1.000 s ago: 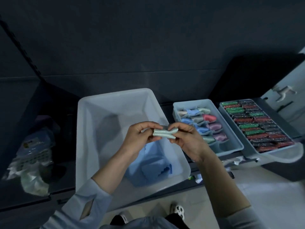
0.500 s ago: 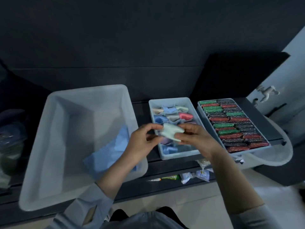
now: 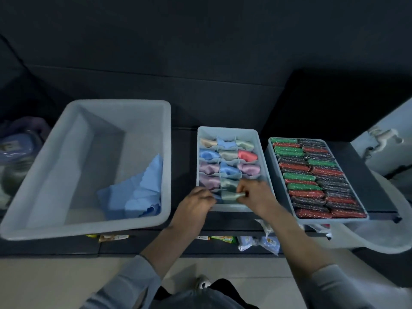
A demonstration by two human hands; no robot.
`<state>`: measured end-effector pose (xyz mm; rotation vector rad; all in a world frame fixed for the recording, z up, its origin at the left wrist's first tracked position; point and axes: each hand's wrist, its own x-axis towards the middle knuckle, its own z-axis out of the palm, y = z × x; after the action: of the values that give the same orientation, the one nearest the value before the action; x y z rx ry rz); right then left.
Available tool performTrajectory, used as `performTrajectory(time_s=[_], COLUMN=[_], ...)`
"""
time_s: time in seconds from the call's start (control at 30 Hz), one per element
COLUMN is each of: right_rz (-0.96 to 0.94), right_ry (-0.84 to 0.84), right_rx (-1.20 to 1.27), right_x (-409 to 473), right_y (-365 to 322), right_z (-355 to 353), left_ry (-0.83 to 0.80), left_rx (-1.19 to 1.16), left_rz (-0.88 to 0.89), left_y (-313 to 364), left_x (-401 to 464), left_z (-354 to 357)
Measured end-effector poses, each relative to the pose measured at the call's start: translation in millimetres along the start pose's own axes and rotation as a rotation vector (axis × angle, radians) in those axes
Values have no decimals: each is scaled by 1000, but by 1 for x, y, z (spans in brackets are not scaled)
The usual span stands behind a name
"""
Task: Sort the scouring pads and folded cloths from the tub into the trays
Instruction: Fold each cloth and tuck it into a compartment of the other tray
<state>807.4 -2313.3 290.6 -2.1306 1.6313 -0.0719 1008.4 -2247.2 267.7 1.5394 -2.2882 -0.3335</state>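
A folded pale green cloth (image 3: pixel 229 195) sits in a front compartment of the divided tray (image 3: pixel 227 131), among several folded cloths of other colours. My right hand (image 3: pixel 252 192) pinches the cloth's right end. My left hand (image 3: pixel 196 204) presses at its left end with curled fingers over the tray's front left corner. The big pale tub (image 3: pixel 89 224) on the left holds loose blue cloth (image 3: pixel 138 195). On the right, a second tray (image 3: pixel 272 152) is packed with red, green and dark scouring pads (image 3: pixel 312 175).
Both trays and the tub stand on a dark counter (image 3: pixel 182 152) backed by a dark wall. Small packets (image 3: pixel 223 238) hang below the counter edge. A white curved object (image 3: pixel 379 237) lies at the right, and a bluish container (image 3: pixel 15 148) at the far left.
Both hands carried the green cloth from above the tub rightward, then down into a front compartment of the divided tray. The view shifted right with them.
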Motion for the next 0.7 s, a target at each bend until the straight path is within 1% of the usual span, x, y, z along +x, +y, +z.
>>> performTrajectory(time_s=[0.13,0.23,0.3,0.37,0.47,0.57,0.6,0.63,0.7], right_rz=[-54,-106,-103,-108,-129,-95,-78,-61,-31], right_ry=[-113,-116,-123,-126,-103,-112,-99,-59,94], right_rx=[-163,-276,-313,-403,-479,-410,-367,-313,-164], right_x=[12,16,17,19,22,20,19,18,17], right_y=[2,-1,-5,-10,-16,-15,-14,-14,-19], right_z=[-7,-6,-3,0,1,0,-1,-3,-8], left_ry=[10,27,28,33,40,12,33,88,268], left_rx=[-32,-38,-24,-7,-15,-33,-59,-78,-114], left_rz=[-1,-8,-11,-7,-4,34,63,99,135], left_y=[-2,-2,-1,1,0,-5,-5,-4,-4], left_x=[-2,-2,-1,-1,-1,0,0,0,-1], left_z=[6,8,8,8,10,7,1,-10,-40])
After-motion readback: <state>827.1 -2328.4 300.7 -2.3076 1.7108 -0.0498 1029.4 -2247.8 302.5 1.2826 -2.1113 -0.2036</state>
